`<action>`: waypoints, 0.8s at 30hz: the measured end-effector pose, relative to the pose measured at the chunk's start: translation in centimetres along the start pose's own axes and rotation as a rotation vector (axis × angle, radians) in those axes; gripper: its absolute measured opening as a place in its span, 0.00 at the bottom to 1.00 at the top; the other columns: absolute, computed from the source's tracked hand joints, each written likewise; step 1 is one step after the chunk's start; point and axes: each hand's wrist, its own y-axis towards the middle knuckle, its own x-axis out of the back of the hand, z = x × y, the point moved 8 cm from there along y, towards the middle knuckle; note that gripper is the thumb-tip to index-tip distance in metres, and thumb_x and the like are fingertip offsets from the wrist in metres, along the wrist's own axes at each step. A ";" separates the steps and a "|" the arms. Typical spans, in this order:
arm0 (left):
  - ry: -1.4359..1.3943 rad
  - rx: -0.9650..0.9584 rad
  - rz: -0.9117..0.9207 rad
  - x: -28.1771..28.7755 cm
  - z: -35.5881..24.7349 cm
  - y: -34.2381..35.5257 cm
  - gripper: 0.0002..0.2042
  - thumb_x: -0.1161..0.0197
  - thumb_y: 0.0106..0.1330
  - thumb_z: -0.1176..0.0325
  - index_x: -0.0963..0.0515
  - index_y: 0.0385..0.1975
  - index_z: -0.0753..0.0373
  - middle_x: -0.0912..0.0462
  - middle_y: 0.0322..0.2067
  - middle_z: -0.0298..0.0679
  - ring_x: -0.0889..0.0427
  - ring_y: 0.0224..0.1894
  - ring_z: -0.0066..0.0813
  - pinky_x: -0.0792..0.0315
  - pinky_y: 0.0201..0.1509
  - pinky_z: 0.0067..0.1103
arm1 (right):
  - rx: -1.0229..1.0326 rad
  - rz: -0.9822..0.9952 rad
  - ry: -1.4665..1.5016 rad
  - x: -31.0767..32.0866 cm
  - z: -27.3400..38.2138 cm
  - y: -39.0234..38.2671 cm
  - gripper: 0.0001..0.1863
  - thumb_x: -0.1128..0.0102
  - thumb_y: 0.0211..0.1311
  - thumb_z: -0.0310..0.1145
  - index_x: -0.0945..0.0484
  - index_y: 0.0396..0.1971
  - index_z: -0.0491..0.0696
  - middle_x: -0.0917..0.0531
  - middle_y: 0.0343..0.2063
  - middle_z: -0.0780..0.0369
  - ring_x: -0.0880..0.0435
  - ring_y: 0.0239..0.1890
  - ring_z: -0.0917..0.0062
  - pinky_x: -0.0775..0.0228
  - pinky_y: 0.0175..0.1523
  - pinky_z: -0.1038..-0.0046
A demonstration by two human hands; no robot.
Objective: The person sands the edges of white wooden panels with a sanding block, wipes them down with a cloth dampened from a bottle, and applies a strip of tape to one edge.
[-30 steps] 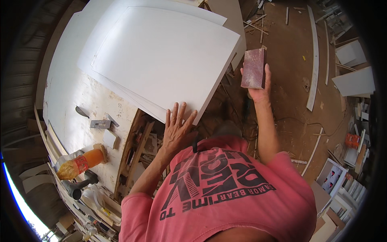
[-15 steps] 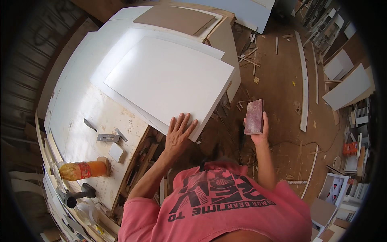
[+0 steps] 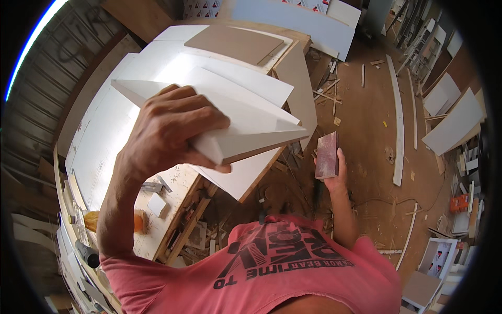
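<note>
My left hand (image 3: 167, 125) is closed around the near corner of a white board (image 3: 253, 140), fingers over the top and thumb below. The board is raised and tilted above another white board (image 3: 232, 180) on the workbench (image 3: 86, 152). My right hand (image 3: 339, 180) holds a reddish sanding block (image 3: 327, 155) upright, off to the right of the bench and apart from the boards. Part of the lifted board is hidden behind my left hand.
A brown panel (image 3: 232, 43) lies at the bench's far end. Near my left forearm are a metal tool (image 3: 151, 187), a small white block (image 3: 156, 204) and a partly hidden bottle (image 3: 139, 222). Wood strips (image 3: 395, 120) litter the floor; panels (image 3: 455, 123) lean at right.
My left hand has gone from lying flat on the white board to gripping its corner, lifting and tilting it. The sanding block stays in my right hand, almost unmoved.
</note>
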 end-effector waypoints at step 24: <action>0.103 0.192 -0.513 -4.8 8.5 3.7 0.23 0.61 0.74 0.57 0.29 0.18 0.60 0.31 0.16 0.38 0.34 0.21 0.35 0.39 0.33 0.27 | 0.815 0.821 -1.189 -27.9 13.8 -12.7 0.26 0.37 0.58 0.39 0.25 0.57 0.46 0.32 0.62 0.59 0.34 0.65 0.67 0.43 0.67 0.65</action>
